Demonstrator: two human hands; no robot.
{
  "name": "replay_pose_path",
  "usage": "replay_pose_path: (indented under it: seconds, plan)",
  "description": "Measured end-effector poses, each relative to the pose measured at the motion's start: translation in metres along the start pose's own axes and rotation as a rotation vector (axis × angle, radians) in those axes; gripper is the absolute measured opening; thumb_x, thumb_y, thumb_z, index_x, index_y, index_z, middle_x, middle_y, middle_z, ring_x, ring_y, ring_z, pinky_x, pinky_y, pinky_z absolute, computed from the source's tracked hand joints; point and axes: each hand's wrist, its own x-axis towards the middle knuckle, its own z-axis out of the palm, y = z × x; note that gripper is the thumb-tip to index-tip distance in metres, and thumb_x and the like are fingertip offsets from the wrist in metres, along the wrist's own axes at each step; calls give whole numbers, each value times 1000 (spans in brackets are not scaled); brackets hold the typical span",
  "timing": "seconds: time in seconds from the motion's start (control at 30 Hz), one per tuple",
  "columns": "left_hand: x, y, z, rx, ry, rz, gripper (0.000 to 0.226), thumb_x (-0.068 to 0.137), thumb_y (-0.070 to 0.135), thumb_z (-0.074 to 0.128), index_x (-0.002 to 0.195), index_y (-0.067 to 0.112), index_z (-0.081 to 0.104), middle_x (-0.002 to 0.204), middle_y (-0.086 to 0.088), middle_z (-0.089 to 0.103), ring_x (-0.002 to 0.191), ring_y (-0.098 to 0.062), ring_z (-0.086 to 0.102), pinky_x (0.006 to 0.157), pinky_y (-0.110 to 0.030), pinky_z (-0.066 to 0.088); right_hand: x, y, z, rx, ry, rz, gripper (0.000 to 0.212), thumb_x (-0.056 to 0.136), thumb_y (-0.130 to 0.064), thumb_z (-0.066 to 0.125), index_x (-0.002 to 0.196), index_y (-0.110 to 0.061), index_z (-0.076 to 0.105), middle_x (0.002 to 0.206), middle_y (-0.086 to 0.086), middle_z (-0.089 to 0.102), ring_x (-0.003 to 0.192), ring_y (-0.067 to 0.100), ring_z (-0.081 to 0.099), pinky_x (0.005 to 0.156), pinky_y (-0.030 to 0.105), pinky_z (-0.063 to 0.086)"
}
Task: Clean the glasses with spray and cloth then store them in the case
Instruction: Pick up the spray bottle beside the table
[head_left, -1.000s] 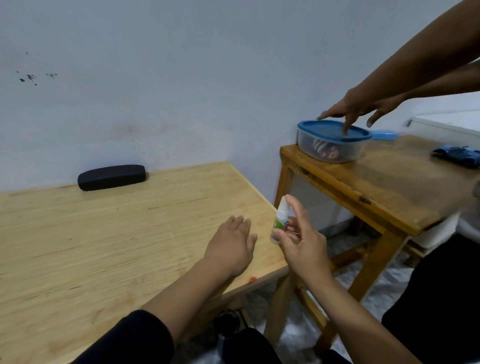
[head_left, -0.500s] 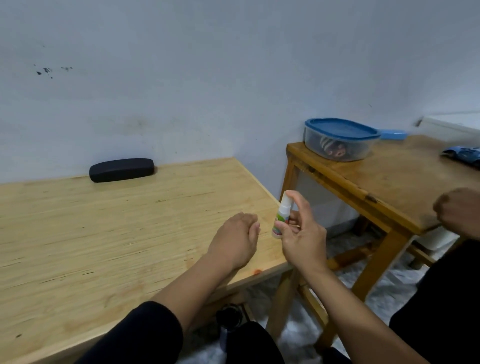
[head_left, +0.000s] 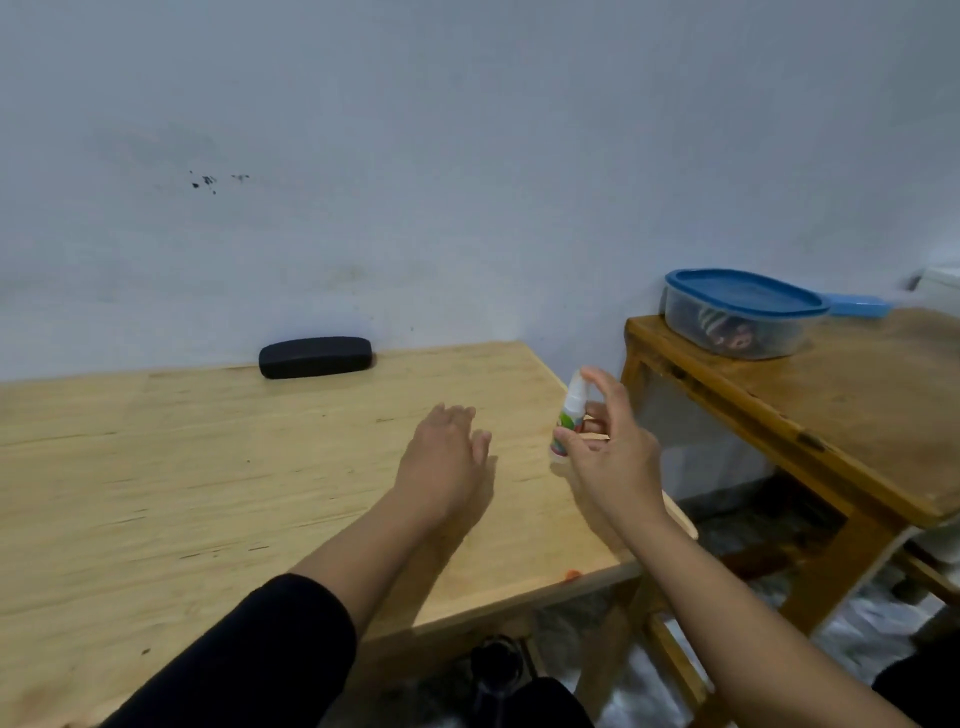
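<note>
My right hand (head_left: 613, 457) holds a small white spray bottle (head_left: 569, 418) with a green label upright over the right edge of the light wooden table (head_left: 208, 493); my index finger rests on its nozzle. My left hand (head_left: 447, 457) lies palm down on the table just left of the bottle, fingers loosely apart, holding nothing. A closed black glasses case (head_left: 315, 357) lies at the back of the table against the wall. Neither glasses nor a cloth are in view.
A darker wooden side table (head_left: 857, 415) stands to the right with a gap between the tables. On it sits a clear plastic box with a blue lid (head_left: 743, 312), and a light blue object (head_left: 857, 305) lies behind it.
The view has swung right and the other person's hands have left the frame. My left hand slid slightly forward and spread its fingers. The spray bottle stays in my right hand.
</note>
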Motion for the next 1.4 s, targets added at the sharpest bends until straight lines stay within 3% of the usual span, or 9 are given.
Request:
replay_pose_path:
  seconds: [0.07,0.33,0.5,0.73,0.97,1.07,1.27,1.4]
  plan:
    - [7,-15,-13,56,35,-14,49,99,33,33,143,11,30,152,-7,30,143,-22,18,116,-35,17,13,-8,15,-12,0,-29,59,80,-4,69,128,-30,47,89,-2,59,65,-23,54,51,-4,36]
    - [27,-82,-56,150,117,-196,52,98,36,35,142,10,30,151,-9,31,144,-24,16,114,-38,22,62,-33,84,27,-89,-66,62,78,-2,64,124,-38,45,86,5,62,59,-10,58,45,3,43]
    - [38,-118,-59,204,41,-287,53,99,35,32,143,7,26,153,-9,27,144,-26,14,116,-39,18,92,-37,129,71,-168,-55,59,82,1,61,127,-33,45,85,2,57,62,2,58,46,3,42]
    - [56,-152,-44,223,-36,-322,58,99,40,24,147,9,14,157,-10,13,145,-27,4,117,-40,12,132,-32,186,92,-220,-6,55,86,0,60,128,-33,44,98,6,56,63,2,54,45,1,42]
    - [62,-161,-36,255,-27,-315,57,99,44,19,147,13,13,157,-7,13,145,-22,6,118,-38,7,171,-22,236,112,-211,18,56,86,2,59,128,-31,43,99,7,54,66,3,52,43,-1,37]
    - [62,-163,-33,252,-2,-307,57,99,43,18,147,13,13,157,-7,13,145,-21,7,118,-37,6,182,-17,254,109,-175,31,57,86,0,60,125,-37,42,99,5,55,67,5,55,47,6,42]
    - [62,-166,-29,241,36,-291,55,99,40,18,147,13,15,157,-7,15,145,-20,8,118,-35,6,189,-3,269,62,-181,-20,57,86,0,58,123,-40,40,100,6,55,76,9,58,70,30,58]
    - [60,-167,-28,241,52,-282,54,99,38,18,147,12,15,156,-7,16,145,-20,9,117,-34,5,188,1,272,24,-196,-75,58,86,0,57,125,-38,37,98,5,55,82,18,61,74,33,58]
